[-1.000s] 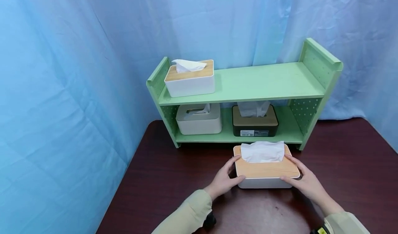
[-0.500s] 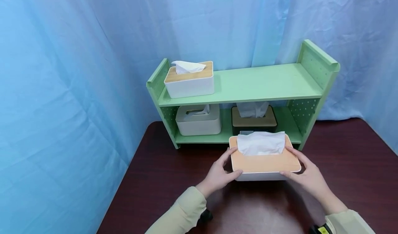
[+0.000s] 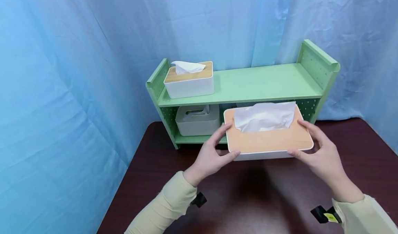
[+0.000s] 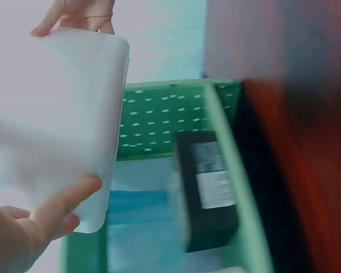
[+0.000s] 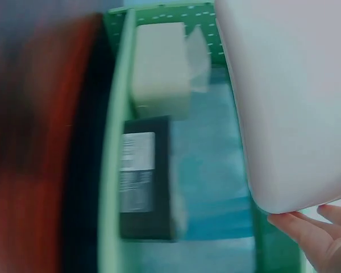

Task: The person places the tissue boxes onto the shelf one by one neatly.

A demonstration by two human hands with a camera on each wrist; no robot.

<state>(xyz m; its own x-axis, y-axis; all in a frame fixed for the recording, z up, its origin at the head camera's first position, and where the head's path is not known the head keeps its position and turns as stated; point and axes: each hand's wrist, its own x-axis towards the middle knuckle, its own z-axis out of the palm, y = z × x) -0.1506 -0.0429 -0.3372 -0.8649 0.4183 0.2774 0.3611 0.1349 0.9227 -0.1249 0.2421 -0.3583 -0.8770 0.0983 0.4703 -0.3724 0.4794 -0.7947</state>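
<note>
A white tissue box [image 3: 264,142] with a light wood lid and a tissue sticking out is held up above the table, in front of the green shelf [image 3: 239,101]. My left hand [image 3: 209,154] grips its left end, thumb on the near side and fingers along the far left edge. At the right end my right hand [image 3: 324,154] grips it in the same way. In the left wrist view the underside of the tissue box [image 4: 57,108] shows, with the left hand [image 4: 45,222] at one end. The right wrist view shows the right hand's fingers [image 5: 307,227] at its corner.
Another wood-lidded tissue box [image 3: 189,80] stands on the upper shelf at left. Below it sits a pale grey tissue box [image 3: 198,122]. A dark tissue box [image 5: 145,182] on the lower shelf is hidden behind the held one in the head view. The dark red table [image 3: 149,158] lies underneath.
Both hands have lifted the wood-lidded tissue box off the table and raised it toward the shelf. It now covers the dark box in the head view.
</note>
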